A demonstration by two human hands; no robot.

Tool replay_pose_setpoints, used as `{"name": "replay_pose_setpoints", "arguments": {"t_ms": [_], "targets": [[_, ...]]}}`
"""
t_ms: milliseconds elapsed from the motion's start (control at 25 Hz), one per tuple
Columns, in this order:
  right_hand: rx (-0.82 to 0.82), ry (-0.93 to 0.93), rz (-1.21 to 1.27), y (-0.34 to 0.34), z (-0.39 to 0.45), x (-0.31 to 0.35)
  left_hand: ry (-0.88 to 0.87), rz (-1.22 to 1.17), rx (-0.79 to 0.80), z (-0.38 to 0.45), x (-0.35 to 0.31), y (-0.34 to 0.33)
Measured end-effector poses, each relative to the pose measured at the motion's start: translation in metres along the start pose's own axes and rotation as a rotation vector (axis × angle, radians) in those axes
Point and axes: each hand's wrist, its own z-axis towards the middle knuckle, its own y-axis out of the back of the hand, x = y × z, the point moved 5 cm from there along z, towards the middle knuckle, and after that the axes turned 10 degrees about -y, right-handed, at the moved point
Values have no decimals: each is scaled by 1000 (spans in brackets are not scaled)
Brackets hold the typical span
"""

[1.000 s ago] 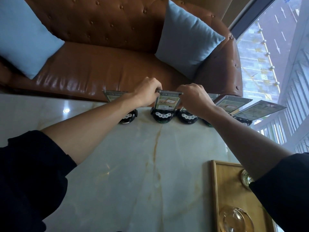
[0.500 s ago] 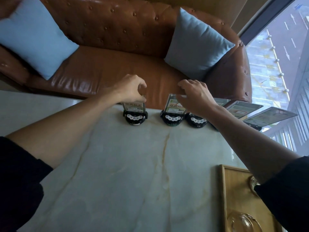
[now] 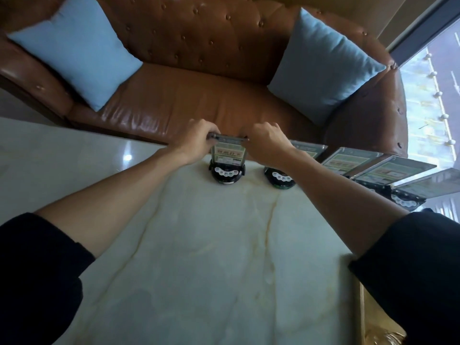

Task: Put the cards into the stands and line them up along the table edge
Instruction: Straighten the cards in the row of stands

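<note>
Along the far edge of the marble table (image 3: 199,257) runs a row of black round stands, each with a green-and-white card. The leftmost stand (image 3: 226,173) holds an upright card (image 3: 227,154). My left hand (image 3: 196,143) pinches that card's top left corner. My right hand (image 3: 267,143) pinches its top right corner. To the right stands another stand (image 3: 281,179), its card (image 3: 308,148) partly hidden behind my right wrist. Further right, more cards (image 3: 348,159) (image 3: 388,170) lean back in their stands.
A brown leather sofa (image 3: 199,95) with two blue cushions (image 3: 77,48) (image 3: 323,68) sits just beyond the table edge. A window (image 3: 433,83) is at the right. A wooden tray's corner (image 3: 378,329) shows at the bottom right.
My right hand left the second card and moved left to the leftmost one. Both hands now hold that card's top corners. The view shifted left.
</note>
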Motion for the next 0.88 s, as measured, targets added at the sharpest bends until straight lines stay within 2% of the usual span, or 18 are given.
{"name": "replay_pose_setpoints", "arguments": {"t_ms": [120,440,880], "targets": [[18,3,-14,8,-5,-15,-47,-14,-35,9,-12,-4],[2,-55,-20,18,-15,-51,-92,-73,-3,22,-39,-25],[8,-85,2,15,-15,-51,-67,-57,21,28,-41,-25]]}}
